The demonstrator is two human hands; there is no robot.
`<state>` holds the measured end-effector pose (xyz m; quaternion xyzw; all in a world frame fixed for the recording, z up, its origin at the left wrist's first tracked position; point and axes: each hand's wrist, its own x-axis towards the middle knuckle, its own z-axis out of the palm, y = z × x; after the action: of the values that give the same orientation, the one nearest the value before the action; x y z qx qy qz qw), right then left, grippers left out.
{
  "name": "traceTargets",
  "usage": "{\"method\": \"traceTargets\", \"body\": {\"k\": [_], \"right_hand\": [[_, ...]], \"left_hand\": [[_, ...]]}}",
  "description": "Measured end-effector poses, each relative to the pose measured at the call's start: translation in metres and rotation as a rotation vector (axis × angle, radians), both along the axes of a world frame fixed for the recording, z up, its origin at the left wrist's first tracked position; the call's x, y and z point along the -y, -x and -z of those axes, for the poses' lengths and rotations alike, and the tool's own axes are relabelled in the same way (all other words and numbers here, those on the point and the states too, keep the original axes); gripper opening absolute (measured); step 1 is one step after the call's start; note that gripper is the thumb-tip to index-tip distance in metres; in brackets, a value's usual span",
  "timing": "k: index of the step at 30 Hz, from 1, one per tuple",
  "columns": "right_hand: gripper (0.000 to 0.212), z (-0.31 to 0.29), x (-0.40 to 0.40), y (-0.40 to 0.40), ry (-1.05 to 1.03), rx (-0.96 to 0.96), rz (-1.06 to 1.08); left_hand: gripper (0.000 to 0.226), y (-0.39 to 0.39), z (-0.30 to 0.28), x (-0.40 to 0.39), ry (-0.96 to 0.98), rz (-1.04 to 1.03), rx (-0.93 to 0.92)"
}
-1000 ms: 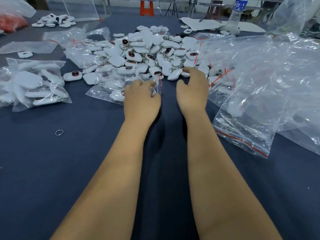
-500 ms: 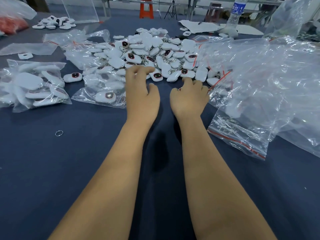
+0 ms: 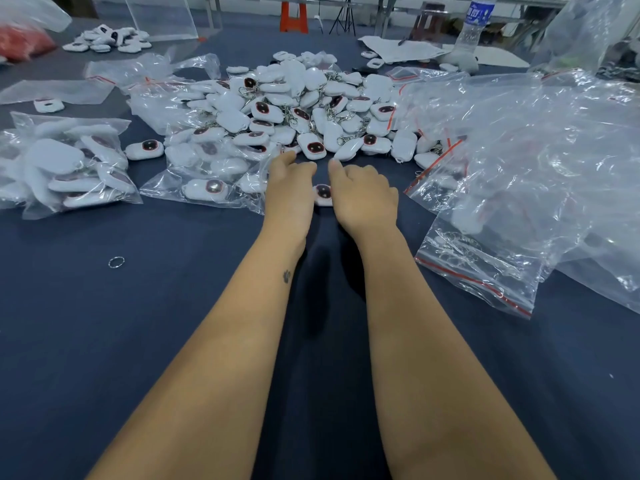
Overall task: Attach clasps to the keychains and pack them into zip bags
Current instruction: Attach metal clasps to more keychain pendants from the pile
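Observation:
A big heap of white keychains [image 3: 294,109] with dark red-rimmed faces and metal clasps lies mid-table. My left hand [image 3: 289,192] and my right hand [image 3: 365,197] sit side by side just in front of the heap, fingers curled. Between them is one white keychain [image 3: 322,195], and both hands grip its sides; most of it is hidden. A filled zip bag [image 3: 207,183] lies directly left of my left hand. Another filled zip bag [image 3: 69,168] lies further left.
Crumpled empty zip bags [image 3: 536,161] are piled at the right, and one flat zip bag [image 3: 474,268] lies beside my right forearm. A loose metal ring [image 3: 116,262] lies on the dark blue cloth [image 3: 138,341]. Far back stand a water bottle [image 3: 474,22] and a small keychain pile [image 3: 107,39].
Both hands have drawn back from the heap toward me and come together. A single keychain is now between them. My left hand's outstretched fingers have curled in.

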<state>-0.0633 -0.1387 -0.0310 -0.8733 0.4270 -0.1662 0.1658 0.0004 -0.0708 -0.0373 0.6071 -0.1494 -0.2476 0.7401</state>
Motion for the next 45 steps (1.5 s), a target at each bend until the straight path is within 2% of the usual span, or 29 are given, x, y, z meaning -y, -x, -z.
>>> {"method": "traceTargets", "body": {"k": [2, 5, 9, 13, 17, 19, 21, 25, 28, 33, 45], "right_hand": [[0.026, -0.003, -0.001, 0.002, -0.038, -0.010, -0.041], [0.027, -0.007, -0.003, 0.003, -0.169, 0.030, -0.062], [0.021, -0.005, -0.006, 0.001, -0.185, 0.151, -0.040], [0.014, 0.000, -0.013, -0.002, -0.327, 0.465, -0.057], [0.018, -0.004, -0.023, -0.009, -0.584, 0.833, -0.035], [0.016, -0.004, -0.026, -0.013, -0.724, 0.959, -0.048], [0.015, -0.002, -0.026, -0.014, -0.780, 0.969, -0.073], [0.035, -0.001, -0.023, -0.014, -0.837, 0.934, -0.147], [0.039, -0.001, -0.023, -0.014, -0.844, 0.941, -0.185], [0.046, 0.000, -0.023, -0.015, -0.867, 0.986, -0.156], [0.034, 0.001, -0.024, -0.014, -0.786, 0.961, -0.194]], "left_hand": [[0.032, 0.000, -0.001, 0.001, -0.018, 0.020, 0.018], [0.023, -0.003, 0.000, 0.001, -0.012, 0.045, -0.003], [0.021, -0.003, -0.004, -0.003, 0.093, 0.034, -0.081], [0.024, -0.003, -0.010, -0.007, 0.236, 0.000, -0.236], [0.022, -0.001, -0.010, -0.010, 0.204, 0.048, -0.185], [0.021, -0.001, -0.011, -0.011, 0.213, 0.076, -0.230], [0.022, -0.002, -0.012, -0.012, 0.240, 0.090, -0.281], [0.020, -0.002, -0.012, -0.013, 0.278, 0.103, -0.295], [0.020, -0.003, -0.013, -0.013, 0.299, 0.096, -0.304], [0.024, -0.001, -0.013, -0.014, 0.286, 0.133, -0.263], [0.029, 0.001, -0.010, -0.012, 0.260, 0.162, -0.147]]}}
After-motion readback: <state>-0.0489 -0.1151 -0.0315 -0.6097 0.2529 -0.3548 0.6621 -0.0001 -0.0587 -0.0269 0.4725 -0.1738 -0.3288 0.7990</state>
